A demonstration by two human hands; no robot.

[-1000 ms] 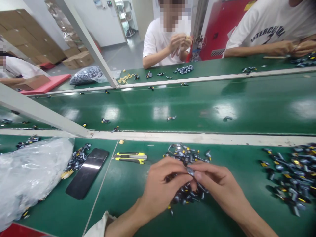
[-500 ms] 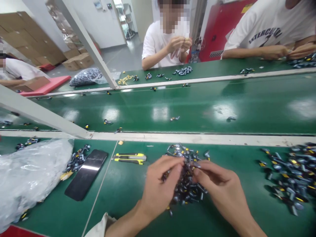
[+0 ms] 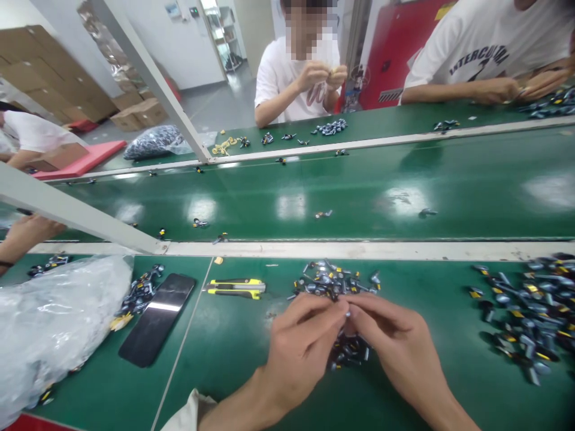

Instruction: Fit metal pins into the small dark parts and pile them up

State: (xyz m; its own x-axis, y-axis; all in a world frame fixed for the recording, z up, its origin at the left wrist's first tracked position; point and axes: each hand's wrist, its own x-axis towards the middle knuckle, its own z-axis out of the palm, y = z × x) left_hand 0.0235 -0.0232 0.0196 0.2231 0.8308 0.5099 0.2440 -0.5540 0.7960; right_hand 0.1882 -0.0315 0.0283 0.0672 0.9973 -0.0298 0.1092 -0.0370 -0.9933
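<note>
Green bench (image 3: 516,407) meets white rail (image 3: 359,250) beyond hands (image 3: 345,335).

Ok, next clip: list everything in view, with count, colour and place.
fittings pile: many, grey, black and yellow, on green belt before the hands
small fitting: one, grey, between the fingertips
fittings heap: many, same colours, to the right
utility knife: one, yellow and black, left of the pile
smartphone: one, black, left of the knife
plastic bag: one, clear, far left
co-workers: at least three, white T-shirts, beyond the belts
left hand: one, pinching the small fitting
right hand: one, pinching it too
</note>
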